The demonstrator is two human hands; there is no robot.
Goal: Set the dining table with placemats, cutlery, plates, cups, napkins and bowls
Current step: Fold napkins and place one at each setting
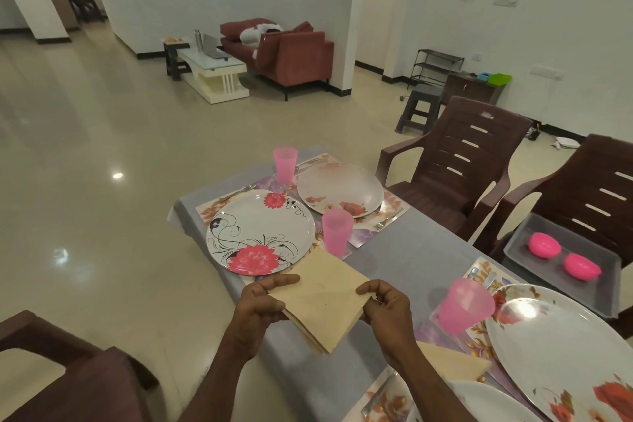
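Note:
A small stack of beige napkins [323, 295] hangs over the grey table [407, 260]. My left hand [262, 305] grips its left corner and my right hand [385, 305] pinches its right corner. Just beyond lie a white plate with pink flowers [260, 231] on a floral placemat [210, 207] and a pink cup [336, 231]. Farther off stand a second plate [339, 190] and pink cup [285, 164], with forks [387, 220] beside the plates. At the right are another pink cup [464, 305], a large plate [561, 346] and a folded napkin [452, 363].
Two brown plastic chairs [459, 161] stand along the table's right side. The nearer one carries a grey tray [524, 236] with two pink bowls [544, 245]. A brown chair arm [68, 373] is at my lower left. Open tiled floor lies to the left.

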